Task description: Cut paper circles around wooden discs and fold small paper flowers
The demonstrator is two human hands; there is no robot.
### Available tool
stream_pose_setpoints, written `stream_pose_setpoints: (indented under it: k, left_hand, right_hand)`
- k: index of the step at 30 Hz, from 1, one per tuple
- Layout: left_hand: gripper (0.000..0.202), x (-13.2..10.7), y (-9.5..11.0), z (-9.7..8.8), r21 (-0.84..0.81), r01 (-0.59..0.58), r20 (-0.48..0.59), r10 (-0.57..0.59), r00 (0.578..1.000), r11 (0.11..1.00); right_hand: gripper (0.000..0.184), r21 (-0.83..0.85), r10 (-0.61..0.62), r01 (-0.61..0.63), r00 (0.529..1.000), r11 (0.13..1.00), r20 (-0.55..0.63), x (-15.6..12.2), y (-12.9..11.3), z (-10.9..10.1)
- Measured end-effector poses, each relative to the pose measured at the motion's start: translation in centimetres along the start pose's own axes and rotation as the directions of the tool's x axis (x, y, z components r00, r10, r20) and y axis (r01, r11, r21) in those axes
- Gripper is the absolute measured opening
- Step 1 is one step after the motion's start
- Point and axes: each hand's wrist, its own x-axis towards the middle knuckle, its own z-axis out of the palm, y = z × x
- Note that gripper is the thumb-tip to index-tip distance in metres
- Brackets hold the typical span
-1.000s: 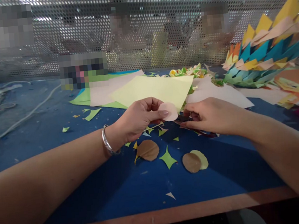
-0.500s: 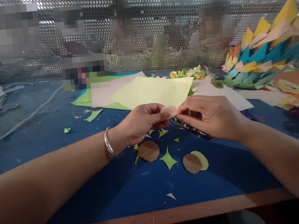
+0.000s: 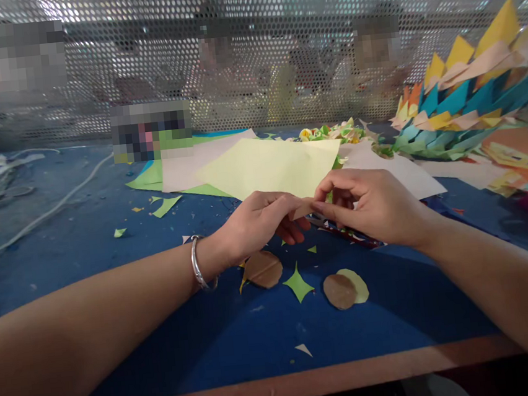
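The pale pink paper piece point(image 3: 302, 209) is plain. The blue counter point(image 3: 396, 310) has a reddish-brown front edge. At 12 o'clock of the piece is a pale yellow paper sheet point(image 3: 270, 166), at 7 o'clock a brown paper circle point(image 3: 262, 268), and at 6 o'clock a green star-shaped paper scrap point(image 3: 298, 284). At 2 o'clock a spiky folded-paper pile point(image 3: 465, 104) mixes teal, yellow, peach and orange.

Above the table point(image 3: 211, 327), left hand point(image 3: 257, 223) and right hand point(image 3: 372, 209) pinch one pink paper piece point(image 3: 303, 207).

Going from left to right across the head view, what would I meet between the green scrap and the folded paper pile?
green scrap → bracelet → left hand → pink disc → right hand → folded paper pile
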Motion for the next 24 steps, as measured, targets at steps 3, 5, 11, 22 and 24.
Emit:
stream_pose_setpoints:
  k: [3,5,11,22,24]
  left_hand:
    - [0.026,-0.13,-0.15,0.06,0.130,-0.045,0.006,0.044,0.999,0.990]
    - [0.025,-0.16,-0.37,0.13,0.196,-0.068,-0.001,0.070,0.998,0.978]
    - [0.021,-0.15,-0.67,0.29,0.243,-0.072,-0.021,0.079,0.997,0.967]
    - [0.020,-0.26,-0.56,0.31,0.253,-0.068,-0.032,0.078,0.996,0.965]
    - [0.023,-0.29,-0.53,0.27,0.272,-0.081,-0.031,0.093,0.995,0.959]
  right_hand:
    - [0.019,0.012,0.026,-0.026,1.000,1.000,0.002,-0.04,0.21,0.06]
    - [0.018,0.018,0.048,-0.049,0.999,0.999,0.014,-0.08,0.28,0.09]
    - [0.021,0.053,0.041,-0.042,0.999,0.998,0.013,-0.12,0.06,0.21]
    - [0.030,0.155,0.111,-0.118,0.993,0.981,0.050,-0.15,0.10,0.33]
    - [0.031,0.171,0.117,-0.127,0.991,0.977,0.066,-0.14,0.25,0.31]
